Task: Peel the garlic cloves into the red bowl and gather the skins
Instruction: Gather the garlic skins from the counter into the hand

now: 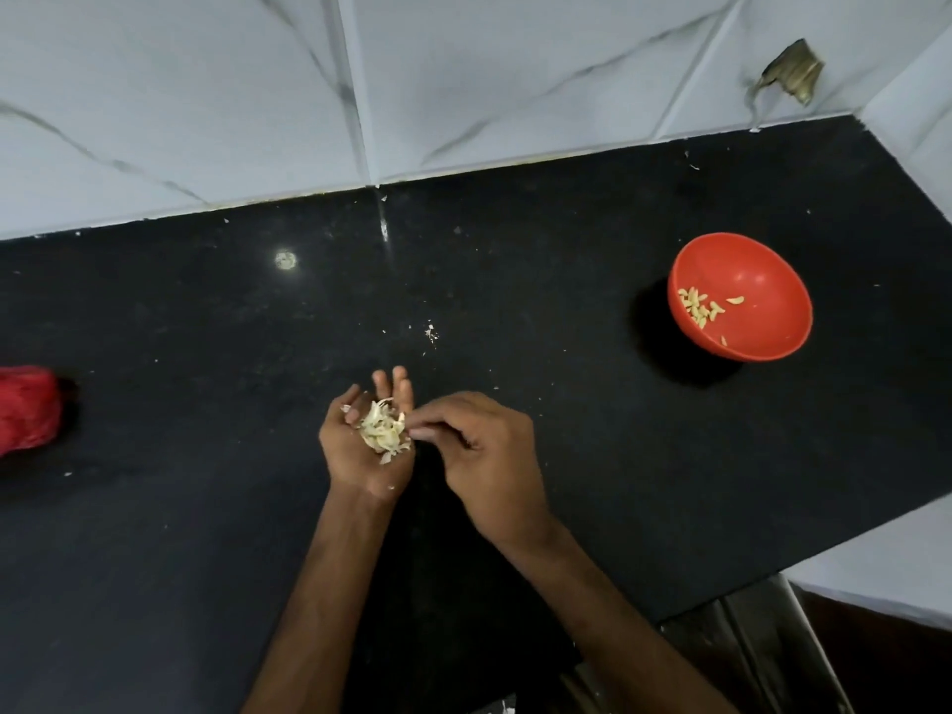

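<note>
- Head view: a loose heap of pale, papery garlic skins (382, 431) is cupped in the upturned palm of the left hand (367, 445), whose fingers are half curled around it, above the black speckled stone surface (206, 507).
- The right hand (481, 445) is held just beside the heap, its thumb and forefinger pinched together at the heap's edge; whether a flake is caught between them cannot be told at this size.
- Peeled cream-coloured garlic cloves (700, 305) lie inside the round red plastic bowl (757, 270), well apart to the right.
- A few white skin flecks (430, 332) remain scattered on the surface beyond the hands.
- The skins are judged feather-light, brittle and easily blown away; they are best pinched gently or swept with a flat finger, and the cupped palm kept level.
</note>
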The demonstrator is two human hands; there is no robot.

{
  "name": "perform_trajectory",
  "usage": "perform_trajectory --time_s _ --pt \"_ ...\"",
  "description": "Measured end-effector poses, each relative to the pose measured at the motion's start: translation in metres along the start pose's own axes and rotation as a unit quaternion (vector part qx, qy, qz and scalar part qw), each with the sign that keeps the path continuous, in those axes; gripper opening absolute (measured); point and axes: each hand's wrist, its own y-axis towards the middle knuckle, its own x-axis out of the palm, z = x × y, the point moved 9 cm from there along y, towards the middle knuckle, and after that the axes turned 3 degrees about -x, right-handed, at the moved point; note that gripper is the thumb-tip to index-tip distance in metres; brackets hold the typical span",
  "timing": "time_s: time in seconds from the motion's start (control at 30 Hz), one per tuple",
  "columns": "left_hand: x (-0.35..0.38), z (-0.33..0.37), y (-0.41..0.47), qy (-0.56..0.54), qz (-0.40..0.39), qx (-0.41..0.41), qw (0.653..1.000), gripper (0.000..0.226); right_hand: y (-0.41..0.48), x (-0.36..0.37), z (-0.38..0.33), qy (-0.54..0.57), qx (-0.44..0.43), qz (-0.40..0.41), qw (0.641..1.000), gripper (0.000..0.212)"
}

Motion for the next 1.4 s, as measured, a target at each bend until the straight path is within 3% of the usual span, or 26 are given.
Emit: perform_trajectory --time_s 0.13,0.3,0.4,0.53,0.67,0.73,0.8,0.9,1.0,1.2,1.3,1.4 --pt "0.007 -0.018 -0.006 0.025 -0.041 -0.049 0.998 0.042 0.010 0.022 -0.014 0.018 -0.014 -0.003 1.000 0.024" --pt "0.019 -0.020 -0.018 0.069 -0.071 -0.036 0.994 0.055 0.012 0.028 -0.016 0.093 0.013 -0.022 0.995 0.038" --pt "0.020 -0.024 -0.023 0.038 -0.065 -0.054 0.996 0.060 0.010 0.022 -0.012 0.133 0.039 0.029 0.990 0.027" --pt "0.015 -0.020 -0.019 0.002 -0.055 -0.058 0.997 0.039 0.007 0.012 -0.009 0.175 0.064 0.091 0.978 0.027" --pt "0.007 -0.009 -0.018 -0.002 -0.021 -0.028 0.999 0.058 0.002 -0.018 0.014 0.282 0.103 0.189 0.935 0.014" --pt "0.010 0.000 -0.025 -0.008 -0.014 -0.007 1.000 0.059 -0.012 -0.044 0.042 0.164 0.105 0.173 0.965 0.025" --pt "0.009 0.013 -0.032 -0.018 -0.007 0.017 1.000 0.057 -0.036 -0.045 0.073 -0.037 0.109 0.042 0.992 0.046" --pt "0.013 0.037 -0.044 -0.040 -0.007 0.057 0.998 0.054 -0.083 -0.008 0.092 -0.281 0.096 -0.163 0.941 0.098" --pt "0.009 0.058 -0.049 -0.063 -0.008 0.091 0.994 0.044 -0.081 0.038 0.069 -0.330 0.070 -0.179 0.924 0.116" --pt "0.008 0.074 -0.056 -0.062 -0.022 0.105 0.992 0.037 0.048 0.081 0.088 -0.291 0.088 -0.102 0.947 0.095" --pt "0.007 0.073 -0.058 -0.063 -0.022 0.097 0.993 0.048 0.090 0.096 0.096 -0.277 0.034 -0.119 0.953 0.057" --pt "-0.001 0.069 -0.063 -0.061 -0.007 0.094 0.994 0.054 0.064 0.084 0.082 -0.283 -0.031 -0.068 0.956 0.029"
